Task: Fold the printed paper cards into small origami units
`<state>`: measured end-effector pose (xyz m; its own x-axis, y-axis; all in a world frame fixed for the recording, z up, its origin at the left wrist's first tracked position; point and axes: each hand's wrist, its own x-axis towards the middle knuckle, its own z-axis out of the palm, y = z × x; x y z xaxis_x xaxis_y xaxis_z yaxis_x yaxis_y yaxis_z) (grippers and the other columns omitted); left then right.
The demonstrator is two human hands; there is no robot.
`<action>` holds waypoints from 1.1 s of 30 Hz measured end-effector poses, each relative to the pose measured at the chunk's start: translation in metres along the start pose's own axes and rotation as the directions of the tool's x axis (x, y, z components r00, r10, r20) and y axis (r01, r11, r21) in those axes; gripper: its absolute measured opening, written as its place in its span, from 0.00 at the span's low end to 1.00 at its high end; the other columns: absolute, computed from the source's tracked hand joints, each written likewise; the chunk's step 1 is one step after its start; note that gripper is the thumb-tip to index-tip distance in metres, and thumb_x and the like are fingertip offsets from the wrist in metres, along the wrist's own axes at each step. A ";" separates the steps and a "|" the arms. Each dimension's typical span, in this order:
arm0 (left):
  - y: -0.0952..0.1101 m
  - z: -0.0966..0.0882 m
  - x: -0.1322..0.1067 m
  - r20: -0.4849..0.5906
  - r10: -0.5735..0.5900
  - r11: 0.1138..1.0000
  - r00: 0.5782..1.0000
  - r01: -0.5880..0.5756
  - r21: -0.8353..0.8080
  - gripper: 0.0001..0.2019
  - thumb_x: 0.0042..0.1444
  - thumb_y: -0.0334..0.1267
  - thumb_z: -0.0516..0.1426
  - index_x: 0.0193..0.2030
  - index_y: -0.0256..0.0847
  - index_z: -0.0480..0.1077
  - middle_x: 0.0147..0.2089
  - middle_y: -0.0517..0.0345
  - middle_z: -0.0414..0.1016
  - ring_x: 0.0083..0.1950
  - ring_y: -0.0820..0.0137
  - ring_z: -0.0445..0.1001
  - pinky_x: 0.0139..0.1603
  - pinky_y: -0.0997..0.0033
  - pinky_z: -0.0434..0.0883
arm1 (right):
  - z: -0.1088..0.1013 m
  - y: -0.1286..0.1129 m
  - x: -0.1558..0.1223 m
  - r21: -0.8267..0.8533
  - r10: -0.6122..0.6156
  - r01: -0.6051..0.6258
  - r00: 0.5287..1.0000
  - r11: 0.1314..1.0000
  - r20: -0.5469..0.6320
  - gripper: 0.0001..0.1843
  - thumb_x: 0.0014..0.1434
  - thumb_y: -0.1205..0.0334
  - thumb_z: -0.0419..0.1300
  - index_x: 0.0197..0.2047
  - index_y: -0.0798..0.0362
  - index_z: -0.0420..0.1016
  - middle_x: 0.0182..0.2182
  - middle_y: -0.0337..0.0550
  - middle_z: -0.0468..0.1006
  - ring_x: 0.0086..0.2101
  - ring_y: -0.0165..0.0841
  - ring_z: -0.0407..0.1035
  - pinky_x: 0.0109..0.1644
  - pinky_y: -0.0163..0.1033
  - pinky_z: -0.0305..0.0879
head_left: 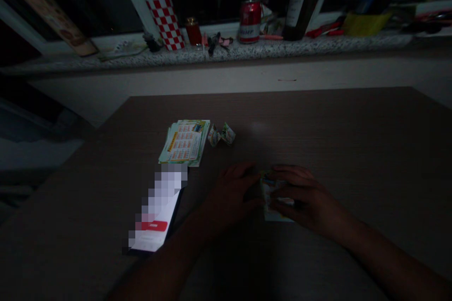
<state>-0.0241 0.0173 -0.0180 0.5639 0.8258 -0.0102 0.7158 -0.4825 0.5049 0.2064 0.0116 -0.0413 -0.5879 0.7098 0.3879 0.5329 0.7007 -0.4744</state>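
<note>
A small printed paper sheet [277,217] lies on the table, partly hidden under my fingers. My left hand [235,193] is at its left edge, with thumb and index finger apart and their tips at the paper. From the other side, my right hand [305,193] rests its spread fingers over the sheet. Beyond my left hand sit two small folded paper pieces [221,134], side by side. Left of them is a stack of printed calendar cards [185,142]. The light is dim, and fine detail at the fingertips is hard to make out.
A lit phone [151,235], its screen partly blurred, lies left of my left forearm on the brown table [339,127]. Along the stone windowsill [136,60] stand a red-and-white checkered bottle [165,21], a red can [250,21], a dark bottle [295,11] and small clutter.
</note>
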 end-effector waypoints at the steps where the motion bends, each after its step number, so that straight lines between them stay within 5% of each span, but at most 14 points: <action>1: 0.000 0.000 0.000 -0.003 0.001 1.000 1.000 -0.001 0.001 0.28 0.56 0.46 0.60 0.63 0.48 0.63 0.69 0.51 0.56 0.69 0.58 0.54 0.66 0.51 0.55 | 0.000 0.000 0.000 0.000 0.005 -0.005 1.000 1.000 0.000 0.05 0.56 0.61 0.65 0.38 0.47 0.79 0.50 0.44 0.78 0.56 0.44 0.65 0.55 0.55 0.63; 23: 0.007 0.000 0.000 -0.031 -0.024 0.999 0.999 0.025 0.035 0.28 0.54 0.48 0.61 0.61 0.45 0.65 0.68 0.51 0.58 0.68 0.57 0.56 0.66 0.53 0.55 | -0.002 -0.005 0.001 -0.032 0.014 -0.016 0.998 0.999 -0.060 0.10 0.57 0.61 0.64 0.44 0.48 0.78 0.51 0.47 0.76 0.55 0.43 0.66 0.56 0.52 0.65; 29: 0.009 0.003 0.000 -0.061 -0.038 0.998 0.997 0.041 0.045 0.30 0.50 0.46 0.64 0.60 0.45 0.65 0.67 0.52 0.59 0.67 0.57 0.58 0.66 0.54 0.56 | -0.011 -0.013 0.002 0.042 0.319 -0.317 0.931 0.948 -0.177 0.21 0.59 0.61 0.60 0.57 0.48 0.68 0.55 0.49 0.71 0.53 0.42 0.67 0.56 0.50 0.67; 33: 0.010 0.003 0.001 -0.081 -0.060 0.998 0.995 0.060 -0.009 0.35 0.48 0.44 0.65 0.63 0.42 0.60 0.66 0.50 0.61 0.66 0.57 0.58 0.66 0.54 0.56 | -0.008 -0.014 0.005 0.240 0.480 -0.435 0.858 0.868 -0.182 0.24 0.58 0.59 0.62 0.57 0.47 0.68 0.52 0.48 0.72 0.39 0.36 0.74 0.44 0.45 0.74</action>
<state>-0.0150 0.0128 -0.0156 0.4843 0.8744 0.0297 0.7444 -0.4297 0.5111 0.2009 0.0058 -0.0260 -0.1380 0.9587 0.2488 0.5720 0.2822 -0.7702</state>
